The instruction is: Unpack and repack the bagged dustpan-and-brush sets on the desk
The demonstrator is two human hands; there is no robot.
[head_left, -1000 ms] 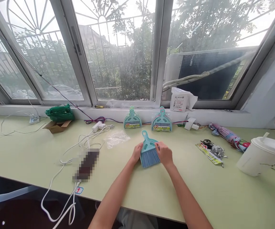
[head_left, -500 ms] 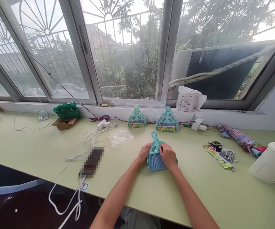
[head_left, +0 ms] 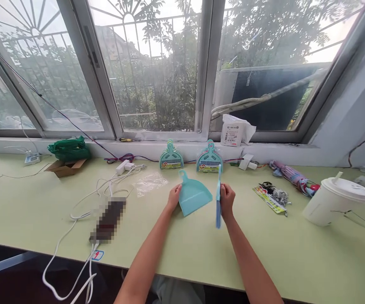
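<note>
My left hand [head_left: 174, 197] grips the left edge of a light teal dustpan [head_left: 195, 195], whose hooked handle points away from me. To its right, my right hand [head_left: 227, 199] is closed on a small teal brush [head_left: 218, 202], seen edge-on and upright, its blue bristles pointing toward me. A gap separates brush and dustpan. Beyond them, two packaged dustpan-and-brush stacks lean against the window ledge, one on the left [head_left: 171, 157] and one on the right [head_left: 209, 158].
Left of my arms lie a blurred phone [head_left: 109, 219], white cables and clear plastic wrap [head_left: 151, 183]. Farther left is a green bag [head_left: 69, 148] on an open carton [head_left: 66, 167]. To the right are packaged trinkets [head_left: 273, 197], a folded umbrella [head_left: 293, 177] and a lidded white cup [head_left: 336, 200].
The brush and dustpan, earlier held together, are now apart. My right hand has turned the brush edge-on, and my left hand keeps the dustpan. The view has shifted right.
</note>
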